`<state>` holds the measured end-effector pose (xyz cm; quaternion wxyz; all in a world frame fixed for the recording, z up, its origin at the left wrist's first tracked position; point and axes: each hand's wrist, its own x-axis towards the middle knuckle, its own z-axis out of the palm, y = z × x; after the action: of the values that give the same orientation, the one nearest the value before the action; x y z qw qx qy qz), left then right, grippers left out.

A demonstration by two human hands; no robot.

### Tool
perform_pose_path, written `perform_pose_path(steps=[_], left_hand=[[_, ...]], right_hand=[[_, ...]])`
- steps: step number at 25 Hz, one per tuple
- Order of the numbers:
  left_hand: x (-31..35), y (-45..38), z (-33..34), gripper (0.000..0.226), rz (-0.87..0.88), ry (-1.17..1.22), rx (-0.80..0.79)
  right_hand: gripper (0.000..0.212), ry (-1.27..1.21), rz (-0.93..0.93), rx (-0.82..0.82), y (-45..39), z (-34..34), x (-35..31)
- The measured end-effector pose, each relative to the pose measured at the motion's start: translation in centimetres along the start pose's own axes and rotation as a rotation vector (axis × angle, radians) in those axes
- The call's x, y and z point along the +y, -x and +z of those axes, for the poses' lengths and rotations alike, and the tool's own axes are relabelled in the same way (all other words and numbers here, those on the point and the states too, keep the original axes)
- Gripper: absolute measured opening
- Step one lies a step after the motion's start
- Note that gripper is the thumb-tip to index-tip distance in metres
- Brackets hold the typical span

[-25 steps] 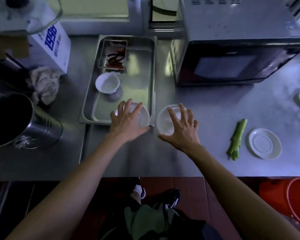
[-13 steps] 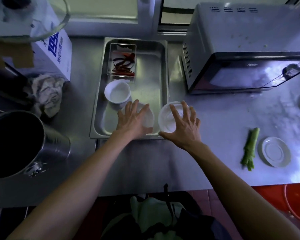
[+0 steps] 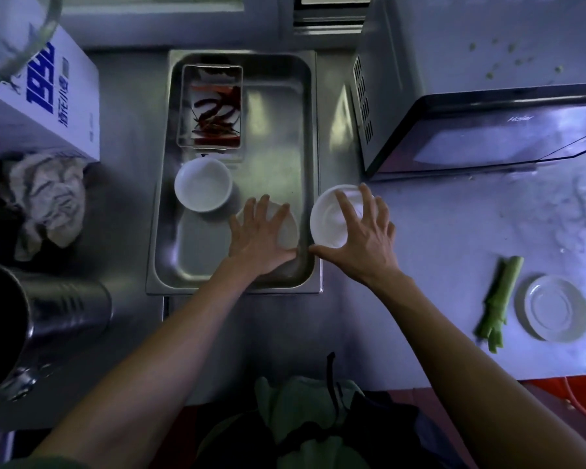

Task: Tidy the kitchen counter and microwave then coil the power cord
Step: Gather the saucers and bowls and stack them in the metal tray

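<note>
**Mia:** So, how much of the tidying is done?

**Ben:** Not much, I think. Look at the metal tray [image 3: 310, 164]. One white bowl [image 3: 203, 184] sits inside it already, next to a small box of red chillies [image 3: 214, 108] at the far end of the tray.

**Mia:** What are the hands doing?

**Ben:** The left hand [image 3: 256, 240] is inside the tray, at the near end. Its fingers are spread out and lie on a second white bowl [image 3: 290, 228]. I cannot tell if it has let go or only rests there. The right hand [image 3: 362, 238] is just outside the tray's right wall. Its fingers and thumb curl round a third bowl [image 3: 329, 221], so it is holding that one. It looks like it may go into the tray too.

**Mia:** What is left on the table [image 3: 437, 231]?

**Ben:** Well right of the tray lie a green stalk [image 3: 498, 299] and a white saucer [image 3: 555, 308], close together. They are not put away yet.

**Mia:** And the microwave [image 3: 471, 96]?

**Ben:** It stands right of the tray, at the back, with its door shut. Green crumbs sit on its top, so it needs a wipe, I guess.

**Mia:** And the power cord?

**Ben:** I cannot see it for sure, so I'd say the coiling is not done.

**Mia:** Anything left of the tray?

**Ben:** A crumpled rag [image 3: 44, 201], a white carton [image 3: 48, 106] and a big metal pot [image 3: 48, 316].
</note>
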<state>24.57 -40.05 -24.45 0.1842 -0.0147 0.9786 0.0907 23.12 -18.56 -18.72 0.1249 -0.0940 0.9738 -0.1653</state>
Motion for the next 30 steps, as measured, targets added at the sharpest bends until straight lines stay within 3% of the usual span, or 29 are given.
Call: perform_pose_path(steps=[11, 17, 21, 25, 30], left_hand=[[0.8, -1.1, 1.6, 0.106, -0.04, -0.007, -0.032], [-2.1, 2.1, 0.3, 0.08, -0.047, 0.005, 0.089], [-5.2, 4.8, -0.9, 0.064, -0.084, 0.137, 0.178], [-8.2, 6.7, -2.0, 0.058, -0.151, 0.282, 0.305], [-10.9, 8.1, -1.6, 0.059, -0.176, 0.387, 0.275]], right_hand=[[0.114, -0.01, -0.028, -0.042, -2.2, -0.5, 1.8], [0.115, -0.012, -0.105, -0.005, -1.6, -0.7, -1.3], [0.113, -0.001, -0.237, 0.038, -1.9, 0.3, -5.0], [0.113, 0.049, -0.315, -0.041, -2.8, 2.8, -8.5], [0.114, 0.131, -0.304, -0.174, -4.2, 6.7, -10.1]])
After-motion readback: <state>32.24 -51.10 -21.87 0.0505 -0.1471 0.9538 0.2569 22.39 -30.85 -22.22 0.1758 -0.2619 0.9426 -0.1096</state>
